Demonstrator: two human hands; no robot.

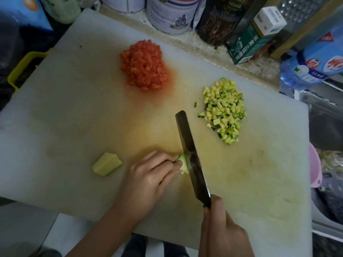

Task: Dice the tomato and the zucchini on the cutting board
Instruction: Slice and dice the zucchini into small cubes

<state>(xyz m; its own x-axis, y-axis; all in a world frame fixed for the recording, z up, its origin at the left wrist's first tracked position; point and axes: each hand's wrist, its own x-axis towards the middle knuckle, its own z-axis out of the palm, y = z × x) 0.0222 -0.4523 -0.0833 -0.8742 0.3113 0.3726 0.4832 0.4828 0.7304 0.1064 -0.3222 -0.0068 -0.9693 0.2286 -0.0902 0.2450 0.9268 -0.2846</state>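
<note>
The left hand [148, 180] pins one small zucchini piece [182, 164] under curled fingertips near the cutting board's [74, 108] near edge. The right hand [222, 232] is wrapped tight round the handle of a cleaver [191, 156], its blade against that piece. One larger zucchini chunk [107, 164] lies toward the left edge. Two heaps sit farther back: diced tomato [143, 65] by the far edge and diced zucchini [225, 112] by the right. Tins [170, 17] and a carton [250, 43] crowd the counter behind.
</note>
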